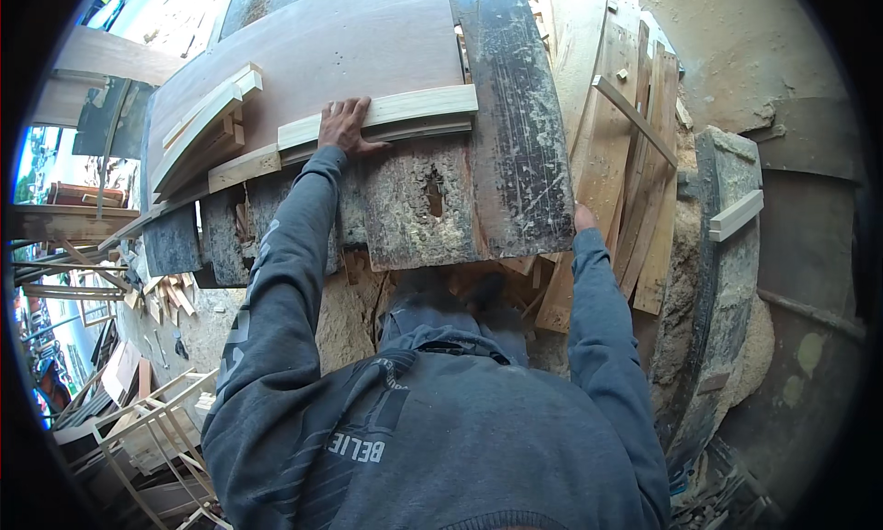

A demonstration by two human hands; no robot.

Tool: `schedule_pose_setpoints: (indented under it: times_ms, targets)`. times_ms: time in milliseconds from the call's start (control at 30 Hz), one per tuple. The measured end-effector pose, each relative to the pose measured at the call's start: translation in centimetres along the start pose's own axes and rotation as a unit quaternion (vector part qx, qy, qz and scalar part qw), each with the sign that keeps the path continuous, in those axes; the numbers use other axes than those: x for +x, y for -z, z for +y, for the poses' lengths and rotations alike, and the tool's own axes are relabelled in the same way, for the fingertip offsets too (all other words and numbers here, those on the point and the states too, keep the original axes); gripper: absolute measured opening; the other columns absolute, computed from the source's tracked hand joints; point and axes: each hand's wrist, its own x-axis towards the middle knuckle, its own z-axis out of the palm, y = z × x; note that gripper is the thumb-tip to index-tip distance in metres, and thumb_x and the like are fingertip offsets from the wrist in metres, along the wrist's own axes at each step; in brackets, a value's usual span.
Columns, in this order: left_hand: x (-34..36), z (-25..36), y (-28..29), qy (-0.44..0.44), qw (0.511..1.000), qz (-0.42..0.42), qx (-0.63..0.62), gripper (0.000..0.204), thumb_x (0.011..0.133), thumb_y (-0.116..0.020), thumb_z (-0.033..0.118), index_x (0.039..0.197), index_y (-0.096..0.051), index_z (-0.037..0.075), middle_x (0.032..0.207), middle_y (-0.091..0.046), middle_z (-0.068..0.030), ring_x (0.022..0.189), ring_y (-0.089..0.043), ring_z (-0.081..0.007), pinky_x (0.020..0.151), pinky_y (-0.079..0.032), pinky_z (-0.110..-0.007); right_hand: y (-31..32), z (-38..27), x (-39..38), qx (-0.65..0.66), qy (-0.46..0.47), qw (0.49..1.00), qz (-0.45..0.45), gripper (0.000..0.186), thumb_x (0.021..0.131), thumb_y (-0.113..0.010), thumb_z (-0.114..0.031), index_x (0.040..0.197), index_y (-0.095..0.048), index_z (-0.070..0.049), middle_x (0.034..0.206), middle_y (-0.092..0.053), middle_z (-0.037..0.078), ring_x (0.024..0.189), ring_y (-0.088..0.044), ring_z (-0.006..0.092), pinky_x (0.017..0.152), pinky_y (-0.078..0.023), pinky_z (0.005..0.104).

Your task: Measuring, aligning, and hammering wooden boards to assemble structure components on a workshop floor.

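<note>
My left hand (344,125) lies across a pale wooden strip (418,104), its fingers over the far edge and the thumb along the near side. The strip rests on a large reddish plywood sheet (354,43), near its front edge. A shorter wooden piece (244,170) sits just left of the strip. My right hand (584,218) is at the right side of the worn, dark bench plank (520,116); only part of it shows, and its fingers are hidden by the plank's edge.
A small stack of wooden strips (207,130) lies on the plywood's left part. Long boards (612,153) lean to the right of the bench. Beyond them stands a sawdust-covered beam (727,254) with a wood block (736,216). A slatted wooden frame (161,438) stands lower left.
</note>
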Motion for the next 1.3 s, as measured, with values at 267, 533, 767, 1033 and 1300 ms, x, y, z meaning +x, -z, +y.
schedule_pose_setpoints:
  times_ms: [267,533,767,1033,1300]
  targets:
    - [2.9,-1.3,-0.5,-0.005,1.0,0.026,-0.003,0.11,0.058,-0.075,0.081,0.141,-0.043,0.015,0.131,-0.053,-0.0117,0.122,-0.05,-0.0325,0.107,-0.033,-0.048,0.8,-3.8,-4.4,0.023,-0.011,0.997,0.069,0.055,0.098,-0.048,-0.046,0.119,-0.067,0.001,0.118,-0.068,0.025,0.113,-0.063,0.0384,0.095,-0.047,0.0446]
    - [4.6,-2.0,-0.5,-0.009,1.0,0.015,-0.003,0.109,0.06,-0.075,0.079,0.141,-0.042,0.015,0.133,-0.053,-0.0119,0.124,-0.05,-0.0328,0.107,-0.033,-0.048,0.6,-3.7,-4.2,0.104,-0.024,0.992,0.063,0.042,0.099,-0.054,-0.031,0.119,-0.066,0.004,0.109,-0.071,0.015,0.1,-0.065,0.0239,0.092,-0.047,0.0357]
    - [5.7,-2.3,-0.6,-0.007,1.0,0.02,-0.002,0.109,0.06,-0.075,0.079,0.141,-0.042,0.014,0.134,-0.053,-0.0118,0.125,-0.049,-0.0316,0.109,-0.031,-0.048,0.5,-2.6,-3.2,0.102,-0.03,0.993,0.045,0.045,0.105,-0.042,-0.029,0.12,-0.064,0.007,0.113,-0.069,0.014,0.102,-0.064,0.0216,0.092,-0.048,0.0334]
    - [7.4,-2.8,-0.6,-0.008,1.0,0.013,0.002,0.11,0.061,-0.073,0.081,0.143,-0.042,0.014,0.134,-0.053,-0.0107,0.127,-0.048,-0.0295,0.11,-0.03,-0.048,-0.1,0.8,-0.9,0.121,-0.056,0.988,0.074,0.042,0.105,-0.045,-0.028,0.121,-0.063,0.006,0.115,-0.069,0.013,0.104,-0.063,0.0209,0.092,-0.048,0.033]
    - [9.9,-3.7,-0.7,-0.009,1.0,0.007,0.013,0.11,0.062,-0.073,0.08,0.143,-0.041,0.014,0.134,-0.052,-0.0101,0.127,-0.048,-0.0291,0.11,-0.03,-0.048,0.1,-3.4,-4.3,0.095,-0.059,0.978,0.178,0.044,0.092,-0.06,-0.037,0.115,-0.067,-0.001,0.11,-0.071,0.02,0.101,-0.067,0.036,0.09,-0.049,0.043]
